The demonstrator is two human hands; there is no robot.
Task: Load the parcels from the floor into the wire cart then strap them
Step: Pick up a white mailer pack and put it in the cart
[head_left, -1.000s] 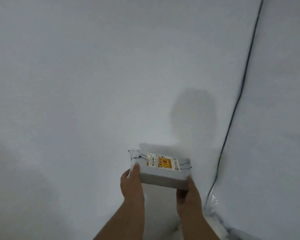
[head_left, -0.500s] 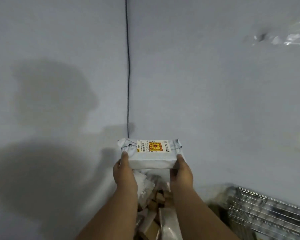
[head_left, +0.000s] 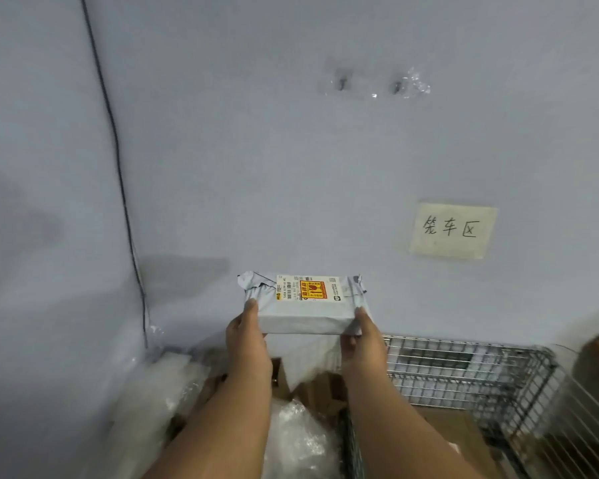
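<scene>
Wire cart [head_left: 471, 371] holds a flat cardboard parcel [head_left: 453, 426].

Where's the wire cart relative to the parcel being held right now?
In the head view the wire cart sits low on the right against the wall, below and right of the grey parcel held between the left hand and right hand.

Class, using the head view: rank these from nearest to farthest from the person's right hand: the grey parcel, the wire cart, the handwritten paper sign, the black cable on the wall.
1. grey parcel: gripped by the right hand, at its right end.
2. wire cart: just right of the hand, below.
3. handwritten paper sign: on the wall, up and right.
4. black cable: far left, beyond the left hand.
</scene>
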